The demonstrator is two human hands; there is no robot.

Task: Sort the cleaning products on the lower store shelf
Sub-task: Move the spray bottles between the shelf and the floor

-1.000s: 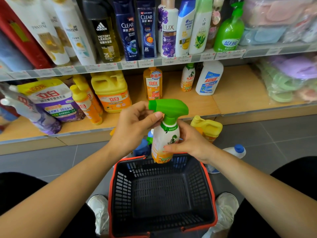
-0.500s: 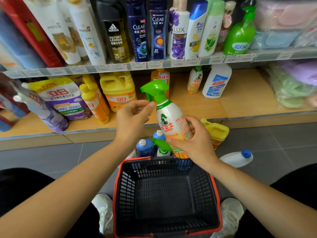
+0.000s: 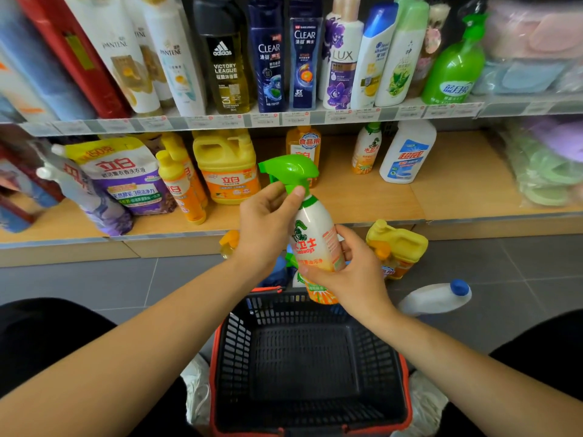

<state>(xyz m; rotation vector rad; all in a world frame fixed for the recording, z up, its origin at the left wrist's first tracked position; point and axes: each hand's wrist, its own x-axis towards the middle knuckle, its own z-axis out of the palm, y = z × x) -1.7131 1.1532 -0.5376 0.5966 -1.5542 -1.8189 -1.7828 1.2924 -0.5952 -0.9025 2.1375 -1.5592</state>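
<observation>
Spray bottle [image 3: 315, 234] gripped by right hand [image 3: 356, 279], left hand [image 3: 268, 222] at its neck, above basket [image 3: 217, 357]

The lower shelf [image 3: 467, 190] bears a yellow jug [image 3: 225, 171], a pouch [image 3: 126, 178] and a white bottle [image 3: 407, 152].

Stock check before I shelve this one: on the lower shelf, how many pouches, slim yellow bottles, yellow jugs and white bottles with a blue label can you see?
Pouches: 2
Slim yellow bottles: 2
Yellow jugs: 1
White bottles with a blue label: 1
Total: 6
</observation>
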